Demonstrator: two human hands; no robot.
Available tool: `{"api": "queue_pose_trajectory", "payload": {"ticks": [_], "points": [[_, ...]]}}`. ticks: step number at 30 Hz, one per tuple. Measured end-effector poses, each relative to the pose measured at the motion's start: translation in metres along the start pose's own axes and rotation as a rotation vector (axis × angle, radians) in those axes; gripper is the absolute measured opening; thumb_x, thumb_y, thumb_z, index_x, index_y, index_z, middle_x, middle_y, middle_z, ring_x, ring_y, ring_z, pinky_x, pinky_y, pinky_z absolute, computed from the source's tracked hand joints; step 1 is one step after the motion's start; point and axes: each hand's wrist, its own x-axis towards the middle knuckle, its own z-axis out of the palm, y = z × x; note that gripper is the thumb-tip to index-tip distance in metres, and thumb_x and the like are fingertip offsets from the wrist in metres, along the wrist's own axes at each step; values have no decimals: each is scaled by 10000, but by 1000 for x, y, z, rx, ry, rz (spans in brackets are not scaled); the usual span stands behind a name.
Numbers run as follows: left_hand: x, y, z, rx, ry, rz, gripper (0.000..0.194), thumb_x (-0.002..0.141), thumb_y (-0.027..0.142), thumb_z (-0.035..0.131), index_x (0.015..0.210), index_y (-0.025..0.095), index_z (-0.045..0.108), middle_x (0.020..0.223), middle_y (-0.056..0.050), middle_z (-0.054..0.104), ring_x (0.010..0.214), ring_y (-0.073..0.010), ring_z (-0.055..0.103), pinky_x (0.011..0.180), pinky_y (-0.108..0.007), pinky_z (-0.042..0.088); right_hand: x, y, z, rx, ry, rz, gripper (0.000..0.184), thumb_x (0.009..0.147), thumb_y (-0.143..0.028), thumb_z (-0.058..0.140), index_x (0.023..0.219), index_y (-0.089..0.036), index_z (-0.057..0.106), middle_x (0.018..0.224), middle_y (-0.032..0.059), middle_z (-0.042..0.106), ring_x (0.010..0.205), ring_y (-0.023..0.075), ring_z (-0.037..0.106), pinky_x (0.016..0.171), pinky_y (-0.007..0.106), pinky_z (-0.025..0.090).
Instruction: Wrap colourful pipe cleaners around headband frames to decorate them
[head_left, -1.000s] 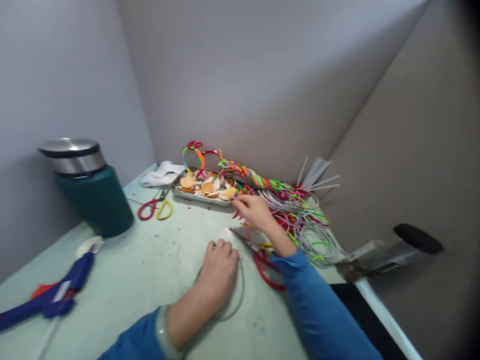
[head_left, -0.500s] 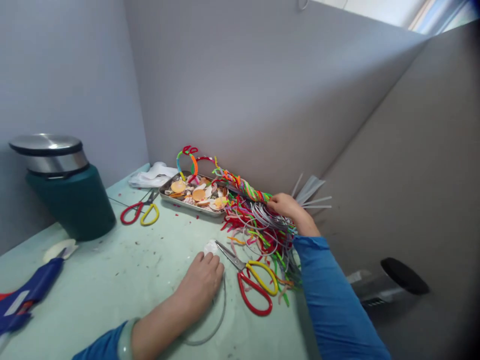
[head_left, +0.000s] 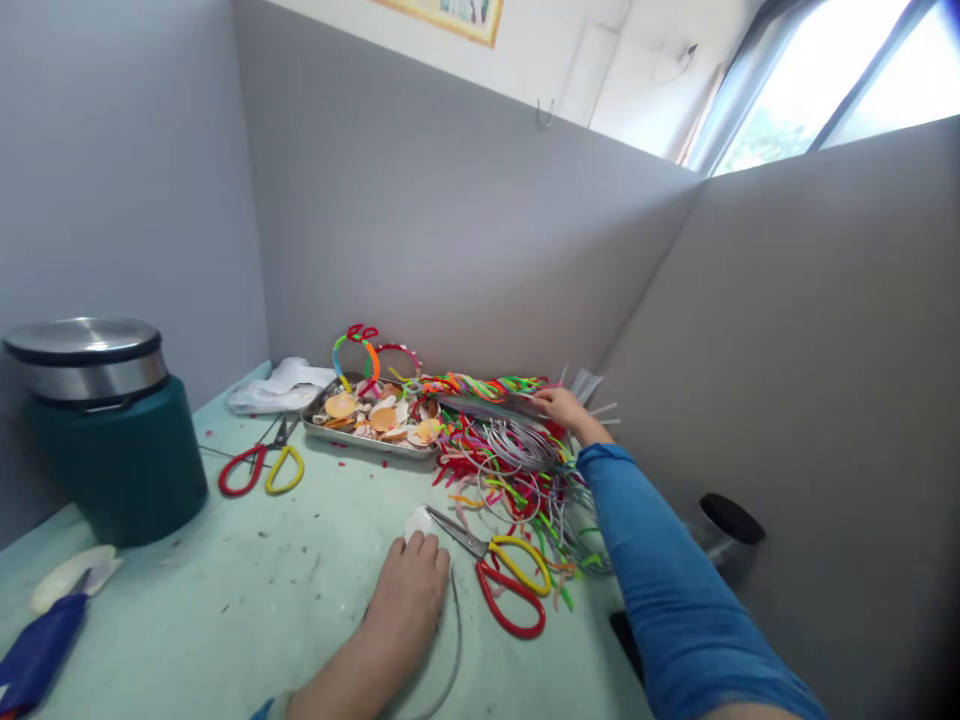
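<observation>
My left hand [head_left: 409, 595] lies palm down on the table, fingers curled over a grey wire [head_left: 456, 640] that curves out from under it. A small white piece, perhaps a shell [head_left: 418, 521], shows just past the fingertips. Beside that hand, scissors [head_left: 491, 560] with one red and one yellow handle point toward the white piece. My right hand [head_left: 566, 410] reaches to the far end of a twisted bundle of colourful pipe cleaners [head_left: 480, 386]. Its fingers are pinched at the bundle's lower edge; what is between them is hidden. Coils of grey wire [head_left: 517, 445] lie below.
A metal tray [head_left: 367, 443] of seashells stands at the back, with a colourful hoop [head_left: 356, 362] on it. Left of it are another pair of scissors [head_left: 262, 468] and white plastic [head_left: 281, 388]. A green flask [head_left: 112, 455] and a blue glue gun [head_left: 41, 650] are at far left.
My right hand has moved from near the tray's right corner to the bundle's far end. The left hand stays on the wire. My view has tilted up, showing a window and picture frame.
</observation>
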Motion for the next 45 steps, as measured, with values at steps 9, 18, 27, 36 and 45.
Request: {"api": "queue_pose_trajectory", "payload": {"ticks": [9, 18, 27, 36, 45], "points": [[0, -1, -1, -41, 4, -10, 305, 809, 35, 358, 949, 148, 605, 986, -116, 585, 951, -253, 503, 821, -402, 363, -45, 15, 6, 191, -16, 0, 291, 739, -363, 506, 694, -137, 685, 609, 6, 624, 588, 140, 515, 596, 246, 405], [-2, -1, -2, -50, 17, -7, 289, 806, 40, 362, 928, 149, 600, 968, -111, 580, 938, -248, 498, 821, -399, 364, -62, -33, 24, 222, -265, -242, 639, 682, -318, 663, 1290, -205, 502, 1352, 101, 475, 1212, 246, 453, 1008, 366, 340], [-2, 0, -3, -48, 11, -17, 286, 807, 35, 373, 953, 140, 595, 984, -120, 577, 968, -252, 500, 839, -416, 380, -74, -28, 55, 130, -121, -185, 517, 713, -353, 643, 1184, -160, 559, 1180, 114, 594, 1040, 264, 546, 906, 354, 399], [-3, 0, -3, -60, 16, -11, 265, 827, 54, 373, 942, 142, 595, 986, -119, 577, 974, -257, 500, 829, -415, 385, -64, -1, 38, 411, 98, -37, 243, 750, -374, 512, 815, -151, 585, 703, 4, 603, 644, 147, 517, 601, 240, 398], [-4, 0, -2, -54, 4, 0, 272, 828, 56, 369, 962, 134, 593, 1006, -127, 571, 980, -262, 492, 832, -420, 381, -92, 13, 15, 188, 267, -135, 281, 781, -259, 416, 965, -154, 601, 886, 60, 635, 803, 189, 545, 737, 292, 410]]}}
